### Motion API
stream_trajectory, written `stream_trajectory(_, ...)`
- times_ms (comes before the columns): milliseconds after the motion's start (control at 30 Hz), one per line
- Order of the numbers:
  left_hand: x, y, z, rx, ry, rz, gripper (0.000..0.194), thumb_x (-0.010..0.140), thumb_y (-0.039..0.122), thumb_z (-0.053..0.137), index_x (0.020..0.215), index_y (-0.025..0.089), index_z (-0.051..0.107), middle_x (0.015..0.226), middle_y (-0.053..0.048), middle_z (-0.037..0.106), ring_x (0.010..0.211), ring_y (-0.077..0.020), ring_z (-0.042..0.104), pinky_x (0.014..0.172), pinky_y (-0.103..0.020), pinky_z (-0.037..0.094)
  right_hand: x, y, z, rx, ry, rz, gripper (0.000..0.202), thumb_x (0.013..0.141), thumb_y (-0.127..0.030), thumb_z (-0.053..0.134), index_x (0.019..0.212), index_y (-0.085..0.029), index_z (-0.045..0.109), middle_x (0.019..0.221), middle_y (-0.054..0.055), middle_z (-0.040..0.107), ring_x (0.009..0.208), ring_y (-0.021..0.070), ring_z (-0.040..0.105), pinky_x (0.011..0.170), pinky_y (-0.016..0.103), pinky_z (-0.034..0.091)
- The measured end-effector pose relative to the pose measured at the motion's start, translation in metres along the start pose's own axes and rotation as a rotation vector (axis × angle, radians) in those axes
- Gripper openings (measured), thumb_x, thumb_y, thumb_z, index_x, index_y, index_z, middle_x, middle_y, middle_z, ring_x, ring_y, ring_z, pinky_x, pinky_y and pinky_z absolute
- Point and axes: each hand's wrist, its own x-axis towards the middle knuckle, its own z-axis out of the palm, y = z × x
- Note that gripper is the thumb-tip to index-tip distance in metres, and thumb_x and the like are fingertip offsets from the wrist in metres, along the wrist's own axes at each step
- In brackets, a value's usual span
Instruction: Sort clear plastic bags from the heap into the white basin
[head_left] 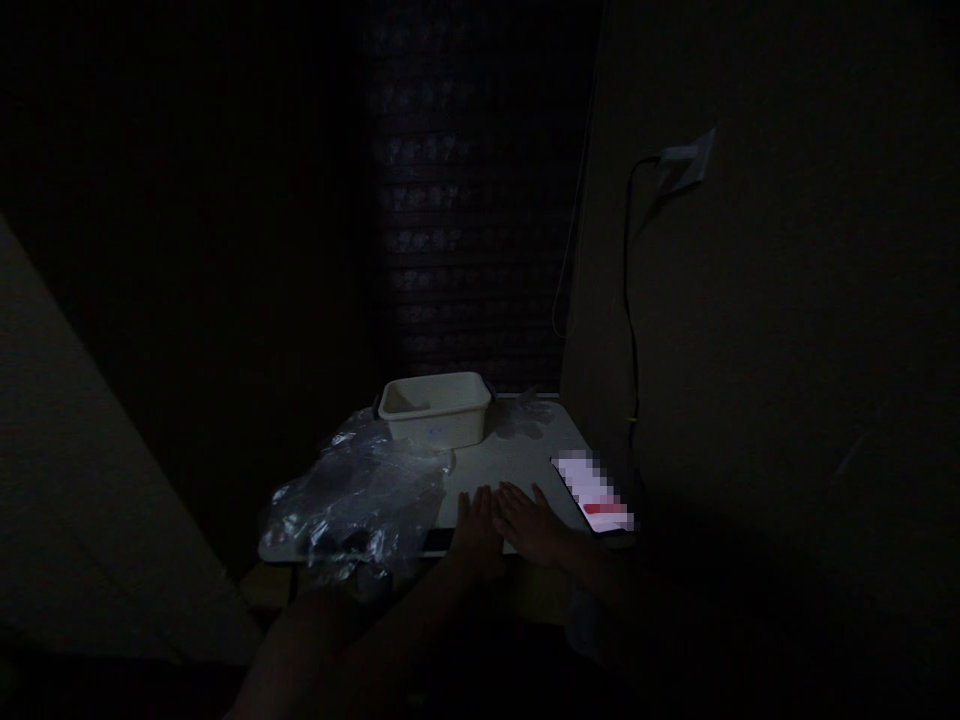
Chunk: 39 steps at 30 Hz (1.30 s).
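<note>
The scene is very dark. My left hand lies flat near the front of a small white table, fingers stretched forward. Beside it, my right hand is also flat with its fingers spread, the two hands touching or nearly so. Neither hand appears to hold anything. To the right of my right hand is a lit phone, its screen blurred out. Clear crumpled plastic covers the table's left side, next to my left hand. A dark strip shows at the front edge beside my left wrist.
A white plastic tub with dark handles stands at the table's back. More clear plastic lies to its right. Behind hangs a dark blind. On the right wall, a black cord runs down from an outlet.
</note>
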Motion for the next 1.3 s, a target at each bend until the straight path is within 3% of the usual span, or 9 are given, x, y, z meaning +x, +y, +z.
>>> stream_trajectory(500,0.0,-0.001,0.002,-0.015,-0.008,-0.012,0.074,0.06,0.046,0.037,0.119,0.007,0.014,0.123,-0.017,0.014,0.111,-0.0303,0.001,0.084,-0.049,0.0,0.0,-0.003,-0.003,0.047,-0.018,0.006,0.049,0.075,-0.041,0.015,0.117,-0.017,0.023,0.122,0.008,0.023,0.113,0.0184,0.012,0.087,0.045,-0.001)
stream_trajectory(633,0.001,-0.002,0.004,0.008,-0.01,0.007,0.073,0.059,0.045,0.04,0.118,0.008,0.018,0.123,-0.017,0.015,0.111,-0.0306,0.002,0.083,-0.051,0.003,0.004,0.001,-0.011,0.126,-0.066,0.051,0.05,0.072,-0.046,0.022,0.116,-0.021,0.025,0.123,0.006,0.023,0.112,0.0188,0.013,0.087,0.046,0.005)
stream_trajectory(767,-0.001,-0.005,0.004,0.04,0.028,-0.004,0.074,0.059,0.042,0.043,0.117,0.003,0.017,0.122,-0.021,0.016,0.11,-0.0313,0.008,0.082,-0.052,0.006,0.012,0.016,-0.022,0.174,0.068,0.151,0.056,0.062,-0.039,0.044,0.113,-0.023,0.03,0.122,0.003,0.024,0.113,0.0187,0.01,0.089,0.038,0.012)
stream_trajectory(933,-0.014,-0.007,0.001,0.083,0.096,0.039,0.062,0.066,0.039,0.038,0.117,0.008,0.02,0.12,-0.018,0.023,0.107,-0.0305,0.021,0.084,-0.05,0.009,0.016,0.03,-0.034,0.229,0.226,0.173,0.051,0.059,-0.02,0.044,0.109,-0.019,0.036,0.116,0.003,0.035,0.11,0.0147,0.02,0.09,0.03,0.017)
stream_trajectory(1133,-0.024,-0.002,0.002,0.162,0.181,0.093,0.032,0.075,0.023,0.03,0.105,0.015,0.038,0.113,-0.011,0.038,0.1,-0.0251,0.034,0.083,-0.044,0.021,0.016,0.029,-0.039,0.252,0.263,0.189,0.05,0.057,-0.016,0.043,0.106,-0.016,0.04,0.114,0.005,0.038,0.108,0.0159,0.025,0.089,0.031,0.02)
stream_trajectory(1300,-0.027,-0.001,-0.001,0.114,0.222,0.143,0.024,0.075,0.016,0.031,0.096,0.015,0.043,0.101,-0.008,0.047,0.098,-0.0209,0.037,0.084,-0.04,0.022,0.015,0.027,-0.04,0.253,0.275,0.18,0.047,0.056,-0.015,0.044,0.104,-0.016,0.043,0.111,0.006,0.04,0.107,0.0169,0.028,0.087,0.031,0.023)
